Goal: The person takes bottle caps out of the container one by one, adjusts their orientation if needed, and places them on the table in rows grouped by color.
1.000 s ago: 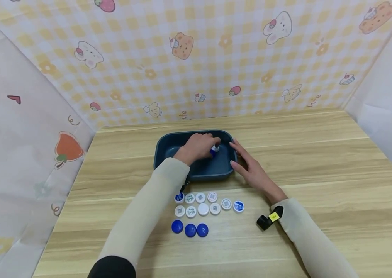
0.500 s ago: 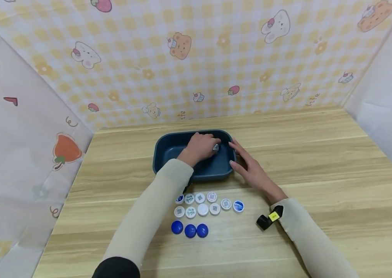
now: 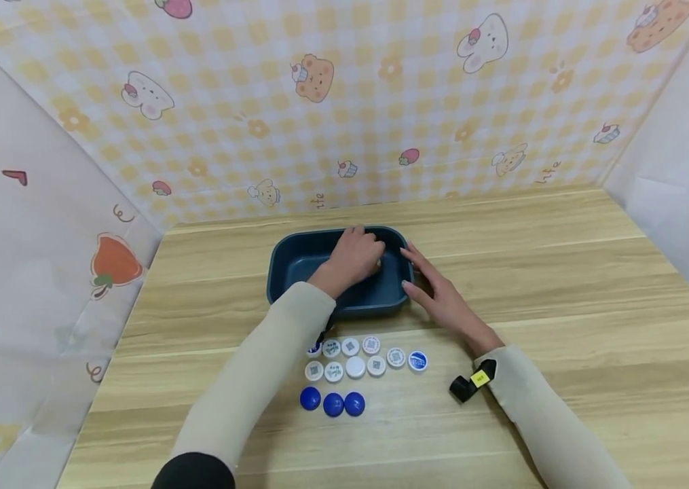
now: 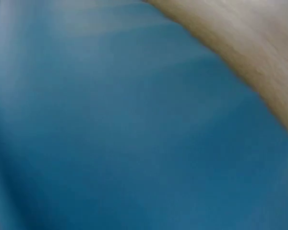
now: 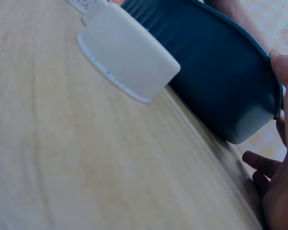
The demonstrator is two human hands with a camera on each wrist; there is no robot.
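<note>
A dark teal plastic bin (image 3: 295,272) stands on the table. My left hand (image 3: 356,257) reaches inside it with fingers curled, pinching a bottle cap (image 3: 379,263) of which only a pale sliver shows by the thumb. The rest of the cap is covered by the fingers. The left wrist view is blurred, filled with blue bin wall (image 4: 134,120) and a strip of skin. My right hand (image 3: 442,302) lies against the bin's right end, fingers spread and fairly straight, thumb and index fingertips at the rim. In the right wrist view the thumb (image 5: 283,67) touches the rim.
White and blue-printed caps (image 3: 355,367) lie in two rows in front of the bin, near the left sleeve. Closer to me are three plain blue caps (image 3: 333,405). A patterned cloth (image 3: 368,122) hangs behind the table.
The cap at my left fingers, blue and white a second ago, is now almost covered as the fingers close deeper. My right hand keeps its place at the bin's end.
</note>
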